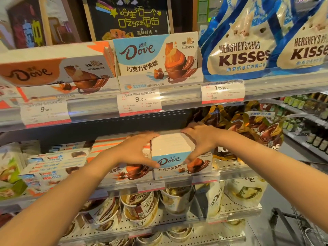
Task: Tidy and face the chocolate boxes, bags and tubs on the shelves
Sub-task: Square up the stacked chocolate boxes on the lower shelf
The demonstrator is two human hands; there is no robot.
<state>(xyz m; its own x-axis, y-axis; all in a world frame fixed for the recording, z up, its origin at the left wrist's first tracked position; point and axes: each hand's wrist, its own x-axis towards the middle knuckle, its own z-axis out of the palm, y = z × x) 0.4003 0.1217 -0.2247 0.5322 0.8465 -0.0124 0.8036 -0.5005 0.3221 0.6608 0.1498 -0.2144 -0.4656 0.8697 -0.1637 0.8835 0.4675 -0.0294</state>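
Two bare hands clasp a white-and-blue cardboard Dove chocolate box [174, 157] at the near edge of the middle shelf [230, 172]: the left hand [136, 150] curls round its left side, the right hand [200, 139] its right, beside an orange-striped Dove box [124, 167].

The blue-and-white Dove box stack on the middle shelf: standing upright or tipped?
Upright. The blue-and-white Dove cardboard box stack stands level at the shelf edge, printed front facing out, left hand and right hand gripping its sides.
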